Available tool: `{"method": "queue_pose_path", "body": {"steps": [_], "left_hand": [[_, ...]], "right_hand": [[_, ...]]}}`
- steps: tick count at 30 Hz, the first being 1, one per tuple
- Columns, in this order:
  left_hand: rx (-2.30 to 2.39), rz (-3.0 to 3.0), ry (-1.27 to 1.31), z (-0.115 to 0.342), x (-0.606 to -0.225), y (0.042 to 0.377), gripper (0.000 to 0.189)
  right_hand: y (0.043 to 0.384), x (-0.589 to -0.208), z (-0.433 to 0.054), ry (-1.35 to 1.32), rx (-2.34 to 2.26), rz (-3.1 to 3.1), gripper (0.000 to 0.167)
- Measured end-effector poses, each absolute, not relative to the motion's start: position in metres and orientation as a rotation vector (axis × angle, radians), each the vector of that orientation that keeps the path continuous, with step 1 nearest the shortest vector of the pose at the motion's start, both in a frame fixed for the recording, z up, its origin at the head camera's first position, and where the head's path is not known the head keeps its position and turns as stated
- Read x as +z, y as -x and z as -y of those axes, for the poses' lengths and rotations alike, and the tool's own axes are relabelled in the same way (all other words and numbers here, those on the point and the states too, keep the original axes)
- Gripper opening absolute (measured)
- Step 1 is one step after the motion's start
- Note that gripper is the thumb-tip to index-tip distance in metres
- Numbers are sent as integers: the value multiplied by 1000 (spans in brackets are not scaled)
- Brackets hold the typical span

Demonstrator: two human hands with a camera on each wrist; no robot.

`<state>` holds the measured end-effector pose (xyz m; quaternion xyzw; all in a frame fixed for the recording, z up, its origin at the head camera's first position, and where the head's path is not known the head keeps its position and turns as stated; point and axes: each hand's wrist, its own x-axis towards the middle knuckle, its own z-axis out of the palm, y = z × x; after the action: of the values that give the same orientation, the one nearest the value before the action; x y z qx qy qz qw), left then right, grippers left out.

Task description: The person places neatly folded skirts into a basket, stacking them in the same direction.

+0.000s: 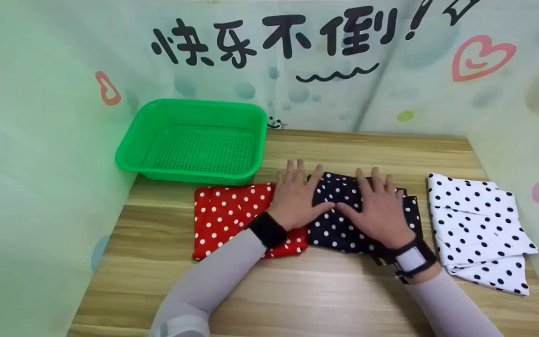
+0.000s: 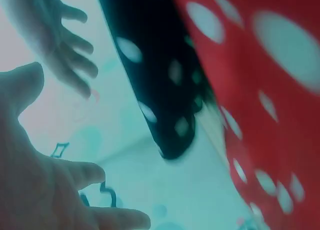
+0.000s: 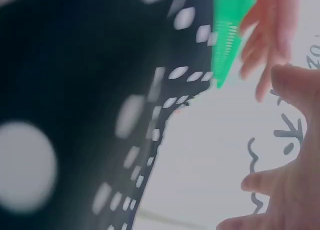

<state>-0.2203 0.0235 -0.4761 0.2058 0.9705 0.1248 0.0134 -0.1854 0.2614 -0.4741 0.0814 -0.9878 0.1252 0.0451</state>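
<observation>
A folded red cloth with white dots (image 1: 232, 210) lies beside a folded navy cloth with white dots (image 1: 339, 229), their edges meeting. My left hand (image 1: 295, 199) is spread over the seam between them. Over the right part of the navy cloth, my right hand (image 1: 382, 213) has its fingers apart, and the two thumb tips nearly meet. Both wrist views show a gap between the palms and the fabric: the left hand (image 2: 45, 175) is apart from the red cloth (image 2: 260, 115), the right hand (image 3: 295, 175) from the navy cloth (image 3: 90, 89). Neither hand holds anything.
At the back left stands a green perforated basket (image 1: 204, 177), touching the area behind the red cloth. A folded white cloth with black dots (image 1: 480, 224) lies at the right. Printed curtains (image 1: 325, 103) enclose the wooden table (image 1: 269, 299) on the back and sides.
</observation>
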Motion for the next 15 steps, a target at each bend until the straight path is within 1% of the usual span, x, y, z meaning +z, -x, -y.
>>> {"method": "queue_pose_path", "body": {"steps": [2,5,9,15], "left_hand": [[469,-3002,-658,-29,-474,219,98],[639,-2941,-616,-34,-475,216,98],[849,-2785,-500,-34,-482,210,98],[1037,-2573,-389,-36,-496,202,106]], "right_hand": [[179,-467,-272,-244,467,3015,101],[168,-461,-296,-203,703,2993,94],[150,-468,-327,-49,1065,2942,85],[131,-487,-355,293,1363,2961,93]]}}
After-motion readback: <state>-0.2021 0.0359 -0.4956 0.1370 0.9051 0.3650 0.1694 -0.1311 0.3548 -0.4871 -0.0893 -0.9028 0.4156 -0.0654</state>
